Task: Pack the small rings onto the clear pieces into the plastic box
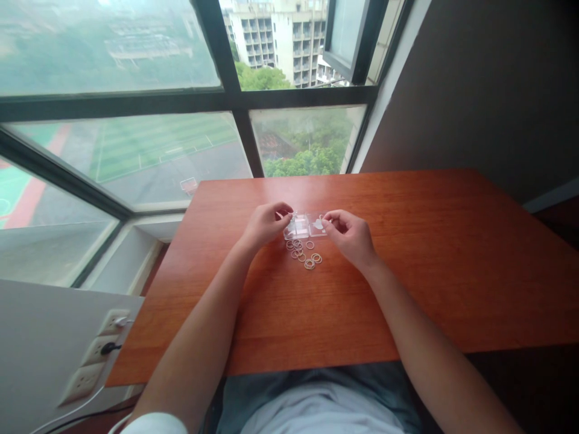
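A small clear plastic box (300, 226) lies opened flat on the table, its divided half on the left and its lid (318, 231) on the right. My left hand (268, 223) is closed at the left edge of the box, thumb and forefinger pinching it. Over the lid, my right hand (347, 232) pinches what looks like a small pale ring (321, 218) at its fingertips. Several thin pale rings (309, 264) lie loose just in front of the box, some overlapping. A single ring (310, 245) sits apart, close below the lid.
The reddish-brown wooden table (452, 259) stretches far to the right. Behind it stands a dark-framed window (242, 102), with a grey wall (474, 90) to the right. Wall sockets (97, 349) with plugged-in cables are at the lower left, beside the table's edge.
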A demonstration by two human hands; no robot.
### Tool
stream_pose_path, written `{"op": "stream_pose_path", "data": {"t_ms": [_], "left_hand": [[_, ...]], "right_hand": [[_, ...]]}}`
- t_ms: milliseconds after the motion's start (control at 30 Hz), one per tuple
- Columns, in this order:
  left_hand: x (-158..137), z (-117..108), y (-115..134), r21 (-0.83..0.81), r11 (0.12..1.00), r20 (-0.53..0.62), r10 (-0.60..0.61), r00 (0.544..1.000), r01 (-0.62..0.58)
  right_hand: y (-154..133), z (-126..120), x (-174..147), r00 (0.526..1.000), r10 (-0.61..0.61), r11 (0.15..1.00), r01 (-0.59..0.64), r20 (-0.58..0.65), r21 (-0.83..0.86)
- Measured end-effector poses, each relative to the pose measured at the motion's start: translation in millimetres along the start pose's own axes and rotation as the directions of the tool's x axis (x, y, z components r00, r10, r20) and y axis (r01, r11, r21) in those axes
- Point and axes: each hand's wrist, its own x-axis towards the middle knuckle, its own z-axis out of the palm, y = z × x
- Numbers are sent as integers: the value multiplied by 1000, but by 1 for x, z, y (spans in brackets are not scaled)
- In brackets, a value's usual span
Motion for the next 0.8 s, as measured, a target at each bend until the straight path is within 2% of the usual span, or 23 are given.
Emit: {"op": "stream_pose_path", "data": {"t_ms": [133, 567, 667, 800], "left_hand": [[0, 1, -1, -7, 1000, -1, 24, 1000, -24], [1, 4, 3, -26, 994, -49, 101, 994, -102], [-1, 11, 11, -66, 989, -52, 127, 990, -131], [-7, 20, 32, -195, 964, 30, 192, 981, -182]], "right_hand": [[0, 0, 2, 999, 42, 997, -40, -22, 66], [-2, 1, 1, 998, 58, 997, -59, 22, 47], [0, 2, 1, 998, 51, 998, -52, 32, 44], [1, 5, 0, 998, 24, 999, -26, 57, 23]]}}
